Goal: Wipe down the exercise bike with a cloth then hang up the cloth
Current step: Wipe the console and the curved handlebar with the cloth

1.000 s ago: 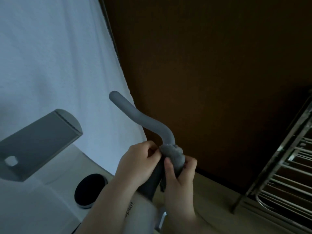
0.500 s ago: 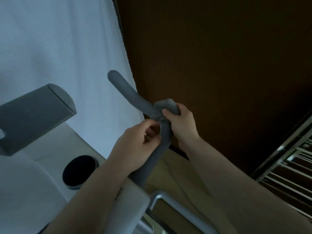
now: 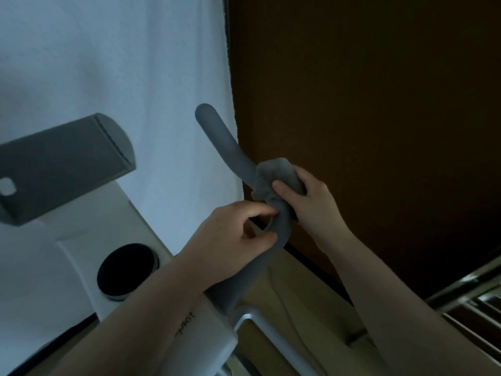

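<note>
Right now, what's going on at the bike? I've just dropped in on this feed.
A person is wiping the bike's grey handlebar. The right hand grips a bunched grey cloth wrapped round the bar at its bend. The left hand holds the bar just below that, thumb and fingers curled round it. The bar's upper end, beyond the cloth, is bare. The cloth is not yet hung up. A metal rack shows at the lower right edge.

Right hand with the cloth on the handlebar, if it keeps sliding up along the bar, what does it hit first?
Nothing on the bar: the right hand holds the cloth round the handlebar, bare up to its tip. Beyond hangs the white curtain; depth unclear.
</note>
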